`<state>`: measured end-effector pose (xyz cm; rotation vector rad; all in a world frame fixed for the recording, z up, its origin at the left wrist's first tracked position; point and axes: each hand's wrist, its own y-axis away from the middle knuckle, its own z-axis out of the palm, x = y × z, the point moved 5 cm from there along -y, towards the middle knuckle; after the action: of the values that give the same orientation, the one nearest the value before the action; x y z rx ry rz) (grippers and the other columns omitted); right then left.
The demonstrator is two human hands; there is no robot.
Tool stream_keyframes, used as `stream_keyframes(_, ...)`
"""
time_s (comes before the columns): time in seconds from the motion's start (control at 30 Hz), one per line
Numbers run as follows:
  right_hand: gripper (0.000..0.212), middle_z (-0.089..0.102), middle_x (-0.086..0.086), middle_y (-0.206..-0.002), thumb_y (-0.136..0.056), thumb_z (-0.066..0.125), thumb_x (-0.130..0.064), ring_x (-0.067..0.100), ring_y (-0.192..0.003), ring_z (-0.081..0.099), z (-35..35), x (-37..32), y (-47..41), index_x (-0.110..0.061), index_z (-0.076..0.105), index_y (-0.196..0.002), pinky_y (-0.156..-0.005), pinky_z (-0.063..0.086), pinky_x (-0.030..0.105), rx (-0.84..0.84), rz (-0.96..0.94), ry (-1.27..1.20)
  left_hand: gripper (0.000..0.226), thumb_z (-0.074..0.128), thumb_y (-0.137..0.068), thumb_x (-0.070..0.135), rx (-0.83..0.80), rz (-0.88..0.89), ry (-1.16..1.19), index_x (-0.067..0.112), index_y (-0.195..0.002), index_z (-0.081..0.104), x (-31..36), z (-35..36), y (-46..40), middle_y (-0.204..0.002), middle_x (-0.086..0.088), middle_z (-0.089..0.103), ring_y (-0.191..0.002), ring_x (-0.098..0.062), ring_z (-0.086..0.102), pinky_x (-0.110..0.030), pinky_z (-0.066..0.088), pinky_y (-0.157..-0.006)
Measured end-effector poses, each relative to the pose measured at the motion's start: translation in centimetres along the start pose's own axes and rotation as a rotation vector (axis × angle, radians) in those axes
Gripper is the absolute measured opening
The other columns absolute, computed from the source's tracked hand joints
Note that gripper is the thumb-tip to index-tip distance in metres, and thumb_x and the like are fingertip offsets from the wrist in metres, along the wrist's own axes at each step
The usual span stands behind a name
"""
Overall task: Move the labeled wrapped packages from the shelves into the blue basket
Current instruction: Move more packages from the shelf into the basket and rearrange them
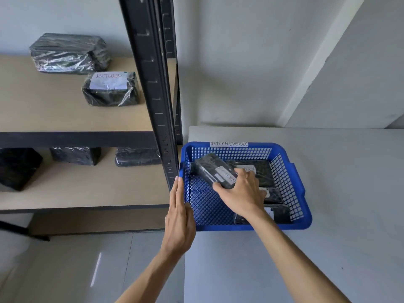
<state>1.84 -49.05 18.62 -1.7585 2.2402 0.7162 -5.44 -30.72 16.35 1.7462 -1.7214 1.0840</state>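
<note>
My right hand (241, 194) has its fingers curled round a black wrapped package (216, 171) with a white label, holding it tilted just above the mesh floor inside the blue basket (290, 189). My left hand (180, 217) lies flat with straight fingers against the basket's outer wall at nine o'clock, steadying it and gripping nothing.

Under and past my right hand the basket already holds more. A flat black package (260, 171) with a label reading RETURN lies at one o'clock. Two or three darker ones sit along the rim from three to five o'clock, though my wrist covers them too much for a sure count. A paper tag (229, 144) on the far rim reads RETURN OVERDUE.

So the job looks well under way but not finished. On the upper shelf (54, 110), at about ten o'clock from the basket, a small package marked RETURN (110, 88) still waits. Behind it sits a bigger foil-wrapped bundle (70, 53) with no label showing. On the lower shelf (87, 189), at nine o'clock, are three more black parcels (137, 157) whose labels, if any, I can't see from here.

The basket rests at the near left corner of a pale grey table (328, 259), hard against the black steel upright (153, 84) of the shelving. The shelf boards are plain tan fibreboard. Behind everything are white walls, and grey floor tiles (65, 270) show at seven o'clock.
</note>
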Motion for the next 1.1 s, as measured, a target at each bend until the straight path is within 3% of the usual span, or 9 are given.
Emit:
stream_keyframes(0.13, 0.091, 0.043, 0.007, -0.133, -0.069, 0.062, -0.079, 0.030, -0.124, 0.049, -0.1, -0.4, -0.5, -0.019, 0.041, -0.134, -0.101, 0.046, 0.054, -0.013, 0.046, -0.077, 0.069, 0.035, -0.099, 0.000, -0.009, 0.005, -0.002, 0.020, -0.158, 0.005, 0.0, 0.1, -0.1, -0.165, 0.004, 0.008, -0.128, 0.031, 0.008, 0.011, 0.017, -0.085)
stream_keyframes(0.33, 0.129, 0.043, 0.013, -0.141, -0.054, 0.057, -0.098, 0.035, -0.122, 0.057, 1.0, -2.3, -0.7, -0.006, 0.032, -0.141, -0.087, 0.055, 0.044, -0.047, 0.057, -0.038, 0.057, 0.030, -0.105, 0.029, -0.017, 0.003, 0.010, 0.026, -0.157, 0.005, 0.2, -0.2, -0.4, -0.164, 0.012, 0.007, -0.147, 0.004, 0.014, 0.000, 0.016, -0.099)
stream_keyframes(0.5, 0.092, 0.049, 0.007, -0.126, -0.071, 0.057, -0.087, 0.031, -0.109, 0.061, 3.0, -2.7, -0.4, -0.012, 0.042, -0.122, -0.075, 0.050, 0.039, -0.036, -0.023, -0.013, 0.046, 0.034, -0.105, 0.024, 0.003, -0.007, 0.022, 0.016, -0.149, 0.026, 0.5, -0.9, -1.0, -0.155, 0.004, 0.028, -0.137, -0.005, 0.036, 0.006, 0.026, -0.088)
stream_keyframes(0.57, 0.075, 0.055, 0.005, -0.125, -0.080, 0.062, -0.075, 0.025, -0.104, 0.059, 3.6, -2.3, -0.4, -0.015, 0.045, -0.122, -0.079, 0.052, 0.038, -0.082, -0.044, -0.045, 0.036, 0.035, -0.104, 0.019, 0.022, -0.002, 0.020, 0.014, -0.140, 0.033, 0.7, -1.1, -1.6, -0.145, 0.001, 0.038, -0.120, -0.010, 0.049, -0.003, 0.035, -0.079)
stream_keyframes(0.63, 0.064, 0.061, 0.003, -0.124, -0.084, 0.068, -0.064, 0.019, -0.099, 0.056, 3.9, -1.9, -0.5, -0.016, 0.047, -0.122, -0.082, 0.051, 0.037, -0.149, -0.035, -0.104, 0.029, 0.035, -0.103, 0.016, 0.045, -0.016, 0.000, 0.014, -0.132, 0.037, 0.9, -1.1, -2.1, -0.134, -0.001, 0.044, -0.096, -0.008, 0.052, -0.015, 0.034, -0.068)
stream_keyframes(0.73, 0.065, 0.066, 0.002, -0.125, -0.084, 0.072, -0.058, 0.022, -0.107, 0.063, 4.0, -1.6, -0.8, -0.019, 0.046, -0.129, -0.089, 0.053, 0.041, -0.230, -0.017, -0.167, 0.030, 0.035, -0.102, 0.012, 0.063, -0.068, -0.034, 0.015, -0.132, 0.038, 0.8, -0.9, -2.7, -0.127, -0.001, 0.044, -0.080, -0.011, 0.051, -0.024, 0.036, -0.063)
stream_keyframes(0.87, 0.080, 0.066, 0.000, -0.125, -0.078, 0.075, -0.062, 0.020, -0.107, 0.062, 3.6, -1.6, -1.1, -0.019, 0.044, -0.137, -0.086, 0.050, 0.034, -0.298, -0.016, -0.214, 0.040, 0.034, -0.099, 0.006, 0.061, -0.084, -0.051, 0.016, -0.138, 0.035, 0.7, -0.3, -2.9, -0.127, -0.001, 0.044, -0.075, -0.012, 0.052, -0.021, 0.036, -0.056)
stream_keyframes(1.0, 0.064, 0.068, -0.007, -0.120, -0.080, 0.075, -0.061, 0.015, -0.109, 0.062, 3.0, -1.6, -1.3, -0.022, 0.057, -0.128, -0.087, 0.047, 0.031, -0.380, -0.049, -0.260, 0.044, 0.032, -0.098, 0.004, 0.064, -0.103, -0.047, 0.015, -0.141, 0.034, 0.4, -0.3, -2.9, -0.129, -0.002, 0.046, -0.079, -0.012, 0.054, -0.025, 0.044, -0.060)
stream_keyframes(1.1, 0.061, 0.067, -0.007, -0.118, -0.081, 0.073, -0.062, 0.014, -0.107, 0.062, 2.0, -1.6, -1.7, -0.025, 0.060, -0.127, -0.089, 0.047, 0.033, -0.400, -0.089, -0.262, 0.044, 0.033, -0.099, 0.005, 0.065, -0.100, -0.053, 0.014, -0.142, 0.034, 0.5, -0.4, -2.8, -0.130, 0.000, 0.046, -0.084, -0.005, 0.049, -0.017, 0.038, -0.063)
